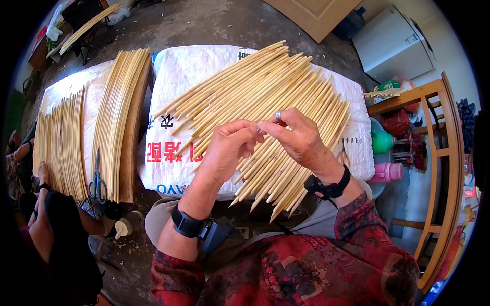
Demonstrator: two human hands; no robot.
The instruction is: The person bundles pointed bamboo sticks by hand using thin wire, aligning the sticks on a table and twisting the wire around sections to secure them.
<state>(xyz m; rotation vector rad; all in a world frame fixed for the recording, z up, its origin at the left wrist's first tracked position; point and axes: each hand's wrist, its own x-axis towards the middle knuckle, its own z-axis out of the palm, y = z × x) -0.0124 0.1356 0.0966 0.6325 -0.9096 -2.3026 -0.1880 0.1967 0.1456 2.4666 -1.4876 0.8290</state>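
Observation:
My left hand (233, 147) and my right hand (296, 135) meet at the fingertips above a spread of thin peeled wooden sticks (245, 103). Between the pinched thumbs and fingers is a thin pale strand (260, 130), mostly hidden and too fine to name surely. The sticks lie side by side at a slant, some with pointed near ends. Under them is a white woven plastic sack (183, 76) with printed writing, covering the table. A pair of scissors (343, 157) with tan handles lies right of my right wrist, partly hidden by sticks.
Left stands another table with two rows of sticks (118, 114) (63, 141) and blue-handled scissors (98, 187). A co-worker's hand (43, 174) rests by the nearer row. On the right are a wooden rack (436, 153), a pink thermos (384, 172) and a white appliance (392, 46).

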